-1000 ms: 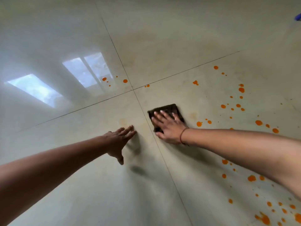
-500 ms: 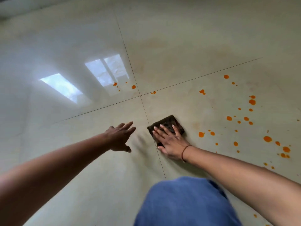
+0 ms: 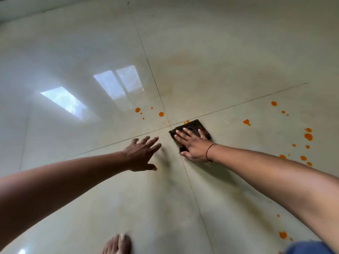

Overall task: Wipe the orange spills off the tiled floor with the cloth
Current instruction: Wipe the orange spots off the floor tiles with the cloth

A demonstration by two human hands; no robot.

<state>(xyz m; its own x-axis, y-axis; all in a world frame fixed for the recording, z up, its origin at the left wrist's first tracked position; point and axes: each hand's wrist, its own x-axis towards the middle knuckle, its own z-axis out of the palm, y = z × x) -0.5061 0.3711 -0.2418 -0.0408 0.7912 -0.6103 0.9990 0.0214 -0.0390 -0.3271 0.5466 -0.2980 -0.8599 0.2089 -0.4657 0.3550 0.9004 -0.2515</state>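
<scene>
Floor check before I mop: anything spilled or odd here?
Yes. Orange drops are scattered right of the cloth under the right hand, and a few lie beyond the tile joint. Faint yellowish smears mark the far tile.

The glossy pale tiled floor [image 3: 229, 52] carries scattered orange spills [image 3: 308, 136], a dark cloth [image 3: 192, 127] at the grout crossing, and a bare foot [image 3: 119, 243].

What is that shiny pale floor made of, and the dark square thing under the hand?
The pale floor looks like glazed ceramic or polished stone tile: thin grout lines and mirror-like window reflections. The dark brown square cloth under the right hand seems a soft woven or sponge-like fabric, matte; its exact material is unclear.
</scene>
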